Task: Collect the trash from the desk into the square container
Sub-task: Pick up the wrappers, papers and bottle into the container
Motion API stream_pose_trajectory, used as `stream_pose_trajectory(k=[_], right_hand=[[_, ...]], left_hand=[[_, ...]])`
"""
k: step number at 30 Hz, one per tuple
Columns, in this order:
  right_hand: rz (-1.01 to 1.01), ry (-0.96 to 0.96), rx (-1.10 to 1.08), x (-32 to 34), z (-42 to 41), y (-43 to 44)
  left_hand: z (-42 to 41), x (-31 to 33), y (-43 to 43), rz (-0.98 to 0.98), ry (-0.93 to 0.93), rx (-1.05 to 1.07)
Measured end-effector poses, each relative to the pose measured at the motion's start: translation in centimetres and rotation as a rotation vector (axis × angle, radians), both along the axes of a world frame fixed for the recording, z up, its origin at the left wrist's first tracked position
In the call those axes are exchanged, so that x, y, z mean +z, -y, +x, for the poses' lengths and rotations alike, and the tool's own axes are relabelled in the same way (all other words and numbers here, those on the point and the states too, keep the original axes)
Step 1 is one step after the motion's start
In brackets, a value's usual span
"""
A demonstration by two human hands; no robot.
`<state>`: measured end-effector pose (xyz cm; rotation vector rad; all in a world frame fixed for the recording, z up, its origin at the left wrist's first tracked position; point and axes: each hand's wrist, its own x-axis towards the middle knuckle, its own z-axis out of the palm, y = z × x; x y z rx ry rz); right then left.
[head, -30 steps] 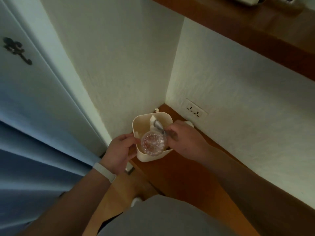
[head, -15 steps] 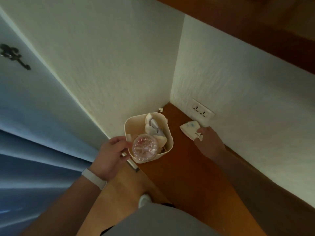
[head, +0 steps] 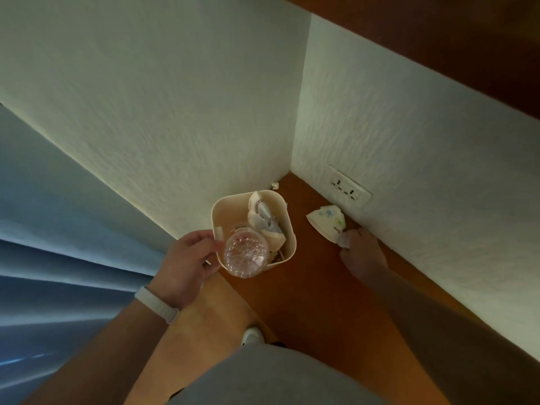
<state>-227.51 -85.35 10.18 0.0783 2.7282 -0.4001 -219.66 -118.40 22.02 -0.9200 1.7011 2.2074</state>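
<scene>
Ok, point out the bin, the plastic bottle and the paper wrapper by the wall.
bin (head: 289, 228), head view, bare right wall
plastic bottle (head: 246, 252), head view, clear base
paper wrapper (head: 325, 221), head view, flat white middle

1 second ago my right hand (head: 362, 254) was over the square container (head: 289, 229), holding the clear bottle (head: 246, 252). It has let go, and the bottle now stands in the container with no hand on it. 0.5 seconds ago that hand had gone across to the white paper wrapper (head: 325, 219) by the wall. Now my fingers have slid to the wrapper's near end and are on a small crumpled bit (head: 344, 240) there. It is too dark to tell if I pinch it.
</scene>
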Motion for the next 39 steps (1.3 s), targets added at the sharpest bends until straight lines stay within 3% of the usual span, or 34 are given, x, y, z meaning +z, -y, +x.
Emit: stream_pose_trajectory(k=[8,16,20,30,34,39], right_hand=[[-0.011,0.044,-0.038,1.1,1.9,0.0],[-0.313,-0.181,-0.019,10.9,2.5,3.7],[-0.446,-0.315,0.095,16.1,2.9,7.1],[-0.521,-0.238,0.417,18.5,3.4,12.9],[-0.552,-0.300,0.343,17.0,2.5,11.5],[-0.379,-0.244,0.025,11.4,0.2,7.0]], left_hand=[[-0.3,0.5,-0.7,0.018,-0.039,-0.046],[0.5,1.0,-1.3,0.033,-0.070,-0.075],[0.8,1.0,-1.6,0.043,-0.063,-0.091],[1.7,0.7,-0.8,0.021,-0.094,-0.107],[1.8,0.2,0.1,0.006,-0.073,-0.084],[1.5,-0.8,0.5,-0.018,-0.033,-0.061]])
